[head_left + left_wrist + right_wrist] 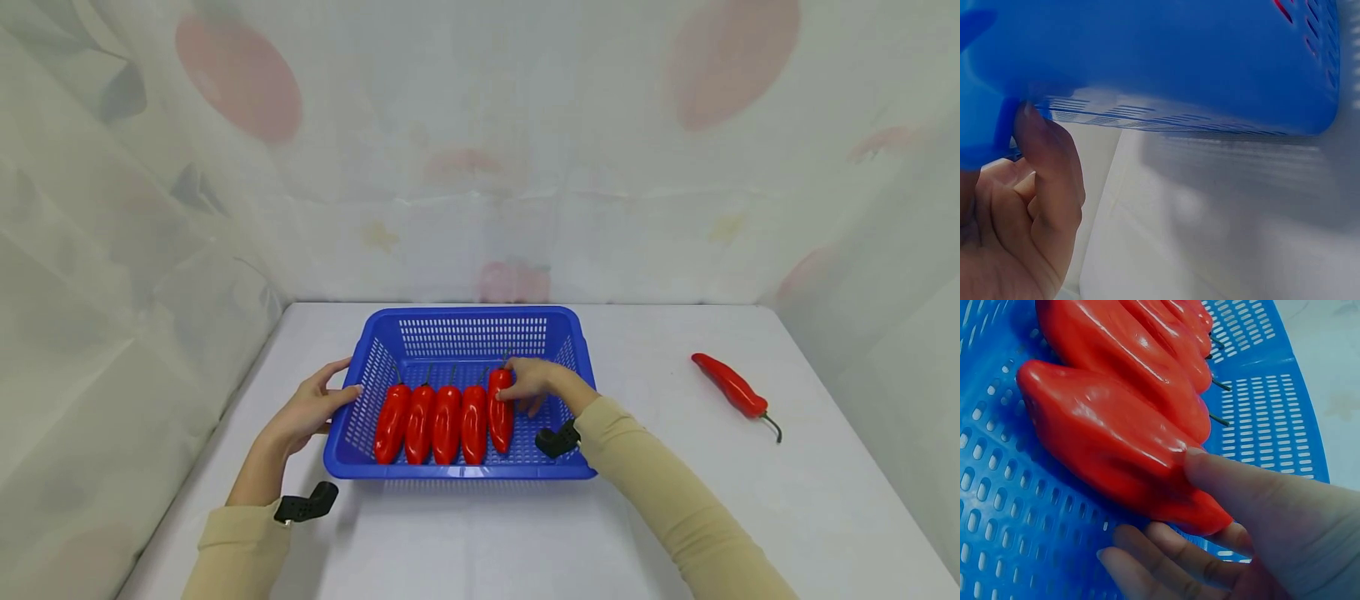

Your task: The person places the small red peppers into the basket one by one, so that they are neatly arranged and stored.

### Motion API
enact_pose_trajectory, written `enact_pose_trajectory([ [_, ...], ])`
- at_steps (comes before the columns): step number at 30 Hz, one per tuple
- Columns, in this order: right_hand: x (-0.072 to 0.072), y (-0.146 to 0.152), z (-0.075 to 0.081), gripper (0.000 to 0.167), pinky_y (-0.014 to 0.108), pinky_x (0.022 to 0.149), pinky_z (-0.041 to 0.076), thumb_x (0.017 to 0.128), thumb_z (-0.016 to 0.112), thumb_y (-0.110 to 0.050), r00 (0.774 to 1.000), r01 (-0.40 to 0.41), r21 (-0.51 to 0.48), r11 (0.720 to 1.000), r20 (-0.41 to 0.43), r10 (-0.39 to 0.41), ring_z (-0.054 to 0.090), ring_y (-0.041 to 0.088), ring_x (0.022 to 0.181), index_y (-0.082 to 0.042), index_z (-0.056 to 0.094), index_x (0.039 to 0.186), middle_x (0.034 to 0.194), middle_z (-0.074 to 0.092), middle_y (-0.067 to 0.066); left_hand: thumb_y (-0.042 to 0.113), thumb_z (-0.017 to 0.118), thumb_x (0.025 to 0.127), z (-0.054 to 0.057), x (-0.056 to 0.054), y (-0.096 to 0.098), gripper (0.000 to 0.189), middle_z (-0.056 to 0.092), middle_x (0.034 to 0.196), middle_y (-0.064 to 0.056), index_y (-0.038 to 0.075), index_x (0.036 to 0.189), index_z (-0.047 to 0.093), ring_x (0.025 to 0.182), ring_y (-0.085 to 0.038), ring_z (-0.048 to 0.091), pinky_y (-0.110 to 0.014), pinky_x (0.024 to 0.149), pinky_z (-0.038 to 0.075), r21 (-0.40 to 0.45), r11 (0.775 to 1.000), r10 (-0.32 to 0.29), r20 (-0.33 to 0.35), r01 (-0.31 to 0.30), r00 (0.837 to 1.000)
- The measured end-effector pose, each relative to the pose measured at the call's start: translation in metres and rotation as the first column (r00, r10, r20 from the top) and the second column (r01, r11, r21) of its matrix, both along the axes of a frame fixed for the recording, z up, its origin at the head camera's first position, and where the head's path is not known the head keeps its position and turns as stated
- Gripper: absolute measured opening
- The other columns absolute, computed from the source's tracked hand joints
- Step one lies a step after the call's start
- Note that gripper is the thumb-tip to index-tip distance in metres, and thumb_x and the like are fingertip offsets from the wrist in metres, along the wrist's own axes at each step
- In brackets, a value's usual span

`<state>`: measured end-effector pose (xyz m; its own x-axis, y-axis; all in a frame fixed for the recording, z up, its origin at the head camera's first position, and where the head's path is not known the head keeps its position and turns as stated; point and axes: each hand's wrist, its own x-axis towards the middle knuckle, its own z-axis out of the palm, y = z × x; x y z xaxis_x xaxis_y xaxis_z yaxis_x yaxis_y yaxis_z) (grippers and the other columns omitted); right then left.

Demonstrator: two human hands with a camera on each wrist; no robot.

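Note:
A blue slotted basket (459,472) stands on the white table and holds several red peppers (433,423) side by side. My right hand (517,387) reaches into it and pinches the stem end of the rightmost pepper (500,421). In the right wrist view the thumb lies on that pepper (1110,437), one finger curls under its end, and the other fingers (1166,562) lie on the basket floor (1260,412). My left hand (341,392) holds the basket's left rim. In the left wrist view a finger (1047,162) presses under the rim of the basket (1179,62).
One more red pepper (733,388) lies loose on the table (675,500) to the right of the basket. Pale patterned curtains (480,167) close off the back and both sides. A black camera mount sits on each wrist.

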<state>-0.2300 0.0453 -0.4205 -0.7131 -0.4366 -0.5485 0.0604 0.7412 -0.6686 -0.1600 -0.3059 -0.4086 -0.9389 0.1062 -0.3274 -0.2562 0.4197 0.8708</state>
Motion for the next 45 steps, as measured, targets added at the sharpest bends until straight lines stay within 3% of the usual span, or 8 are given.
enact_pose_trajectory([
  [8, 0.0015, -0.0008, -0.0012, 0.058, 0.035, 0.059, 0.057, 0.086, 0.065, -0.024, 0.997, -0.024, 0.007, 1.0, 0.074, 0.023, 0.065, 0.025, 0.08, -0.005, 0.037, 0.133, 0.096, 0.059, 0.014, 0.032, 0.058, 0.09, 0.0, -0.0004, -0.0001, 0.071, 0.059, 0.111, -0.026, 0.019, 0.147, 0.018, 0.081, -0.028, 0.068, -0.046, 0.066, 0.056, -0.001, 1.0, -0.003, 0.0, 0.003, 1.0],
  [20, 0.0069, -0.0001, 0.0007, 0.047, 0.035, 0.061, 0.057, 0.087, 0.064, -0.025, 0.994, -0.077, 0.041, 0.996, 0.081, 0.073, 0.065, 0.025, 0.083, -0.007, 0.039, 0.123, 0.094, 0.061, 0.011, 0.033, 0.058, 0.09, 0.0, -0.0003, 0.0004, 0.072, 0.059, 0.11, -0.026, 0.019, 0.147, 0.017, 0.08, -0.028, 0.068, -0.045, 0.066, 0.056, -0.001, 1.0, -0.004, -0.002, 0.004, 1.0],
  [31, 0.0062, 0.0007, -0.0007, 0.053, 0.033, 0.058, 0.057, 0.086, 0.064, -0.027, 0.992, -0.102, 0.05, 0.994, 0.082, 0.097, 0.065, 0.022, 0.08, -0.005, 0.039, 0.127, 0.092, 0.064, 0.009, 0.032, 0.059, 0.09, 0.0, 0.0001, 0.0002, 0.072, 0.059, 0.111, -0.026, 0.019, 0.148, 0.017, 0.081, -0.029, 0.068, -0.046, 0.066, 0.056, 0.009, 1.0, 0.0, 0.001, 0.0, 1.0],
  [45, 0.005, 0.0022, 0.0034, 0.045, 0.032, 0.059, 0.057, 0.089, 0.061, -0.029, 0.992, -0.099, 0.047, 0.994, 0.087, 0.094, 0.066, 0.023, 0.082, -0.004, 0.043, 0.122, 0.093, 0.066, 0.01, 0.032, 0.059, 0.09, 0.0008, -0.0009, 0.0007, 0.072, 0.059, 0.111, -0.026, 0.02, 0.148, 0.017, 0.081, -0.028, 0.068, -0.045, 0.066, 0.056, -0.003, 1.0, 0.008, 0.01, -0.008, 1.0],
])
